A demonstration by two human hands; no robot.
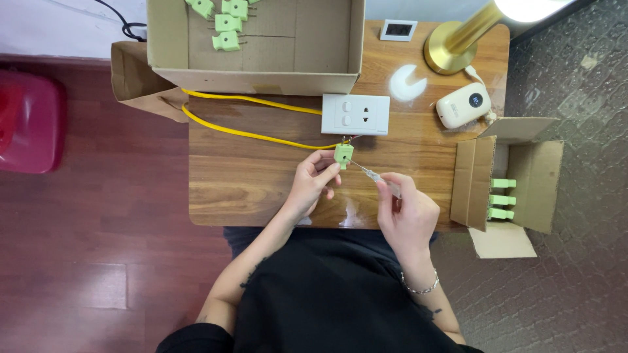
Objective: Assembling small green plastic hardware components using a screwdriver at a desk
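Two hands at one plug.
Left hand (313, 180) pinches the green plug (343, 155); right hand (407, 212) grips a screwdriver (376, 176) (tip at plug).

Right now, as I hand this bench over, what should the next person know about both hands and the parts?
Left hand: pinches a green plug by its body, next to the white socket with the yellow cable.
Right hand: holds a thin screwdriver, tip at the plug.
Parts: four green plugs lie in the big box at the table's far edge; three more stand in the small box on the right.
Done: I cannot tell how far the held plug has come.
Left: the plug in hand is not yet in either box.
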